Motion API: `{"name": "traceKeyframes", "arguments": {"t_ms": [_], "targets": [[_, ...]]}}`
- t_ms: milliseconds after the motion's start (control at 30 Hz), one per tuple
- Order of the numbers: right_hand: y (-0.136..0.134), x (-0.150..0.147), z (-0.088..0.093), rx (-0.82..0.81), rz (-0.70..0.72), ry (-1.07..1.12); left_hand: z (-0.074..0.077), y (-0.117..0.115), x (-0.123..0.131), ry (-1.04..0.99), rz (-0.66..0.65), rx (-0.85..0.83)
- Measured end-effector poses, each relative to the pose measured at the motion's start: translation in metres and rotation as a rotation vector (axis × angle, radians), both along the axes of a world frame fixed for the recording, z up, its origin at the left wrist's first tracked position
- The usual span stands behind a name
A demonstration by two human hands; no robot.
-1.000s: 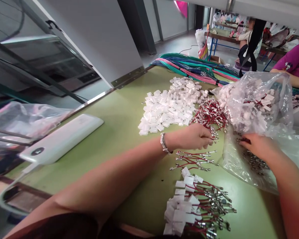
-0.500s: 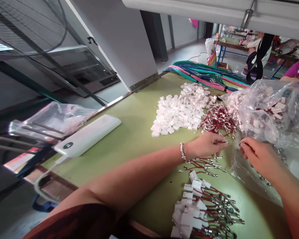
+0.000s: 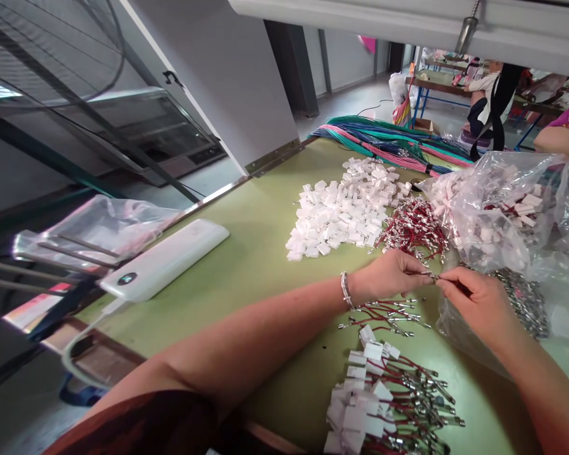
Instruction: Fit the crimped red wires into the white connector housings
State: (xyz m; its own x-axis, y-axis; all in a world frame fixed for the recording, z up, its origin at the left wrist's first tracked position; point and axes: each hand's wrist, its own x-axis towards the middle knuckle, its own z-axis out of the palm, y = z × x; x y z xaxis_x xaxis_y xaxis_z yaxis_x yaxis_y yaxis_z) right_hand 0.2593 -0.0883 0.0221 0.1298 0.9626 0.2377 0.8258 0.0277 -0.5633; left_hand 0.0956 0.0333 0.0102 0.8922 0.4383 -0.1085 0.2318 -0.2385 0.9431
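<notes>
My left hand [image 3: 401, 272] is closed in a pinch on a short wire with a metal terminal [image 3: 427, 273], its tip pointing right. My right hand [image 3: 477, 294] is also pinched, fingertips meeting that tip; whatever small piece it holds is hidden. Just beyond my left hand lies a pile of short red wires with metal ends [image 3: 415, 229]. Below that wrist, several loose red wires [image 3: 391, 316] are spread in a row. Nearer me are stacked white plastic housings [image 3: 360, 404] with red wires and metal ends [image 3: 422, 398]. A heap of small metal parts [image 3: 526, 300] sits by my right hand.
Loose white housings [image 3: 341, 212] form a heap mid-table. A clear bag [image 3: 516, 208] of white pieces stands at right. Bundled coloured wires [image 3: 389, 142] lie along the far edge. A white power bank [image 3: 171, 256] with a cable is at left. Another person's arm [image 3: 562, 139] shows at far right.
My right hand has moved left from the plastic bag until its fingertips meet the end of the wire in my left hand. My left hand has barely moved.
</notes>
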Motion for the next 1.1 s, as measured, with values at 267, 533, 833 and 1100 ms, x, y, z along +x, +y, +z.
{"name": "traceKeyframes", "arguments": {"t_ms": [267, 533, 833, 1100], "targets": [[0.001, 0.005, 0.009, -0.242, 0.049, 0.199, 0.002, 0.001, -0.006, -0.057, -0.142, 0.550], [0.002, -0.001, 0.003, -0.564, -0.007, 0.460, 0.011, 0.003, -0.009, 0.091, -0.338, 0.862], [-0.008, 0.063, 0.035, -0.470, -0.208, -0.270, 0.038, 0.010, -0.026, 0.285, -0.561, 0.768], [0.005, 0.045, -0.012, -0.468, -0.235, -0.403, 0.055, 0.022, -0.029, 0.249, -0.318, 0.643]]}}
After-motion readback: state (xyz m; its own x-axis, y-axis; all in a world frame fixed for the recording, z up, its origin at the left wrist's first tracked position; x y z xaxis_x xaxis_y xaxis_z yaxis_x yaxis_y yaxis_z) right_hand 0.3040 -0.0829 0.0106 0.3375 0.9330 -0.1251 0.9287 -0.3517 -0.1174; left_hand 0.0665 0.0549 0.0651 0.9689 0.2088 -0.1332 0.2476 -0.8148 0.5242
